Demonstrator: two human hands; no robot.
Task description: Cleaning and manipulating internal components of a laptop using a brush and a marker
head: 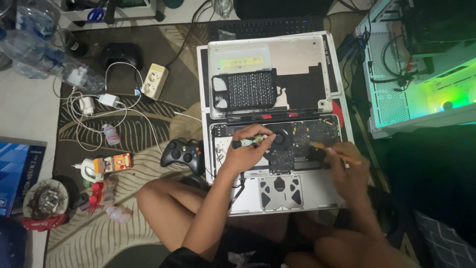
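An opened silver laptop (317,191) lies bottom-up before me, its circuit board and black fan (283,137) exposed. My left hand (246,151) grips a small screwdriver with a green and black handle (246,142) over the board's left part, beside the fan. My right hand (348,171) holds a thin brush with a wooden handle (341,155), its tip on the board's right side. The removed bottom cover (302,54) lies just behind the laptop, with a black perforated panel (245,89) resting on it.
A black game controller (183,153) sits left of the laptop. A power strip (154,81), white chargers and cables (94,106), small bottles and a bowl of screws (45,201) lie on the patterned rug. A white, green-lit computer case (421,74) stands right. A keyboard (265,27) lies behind.
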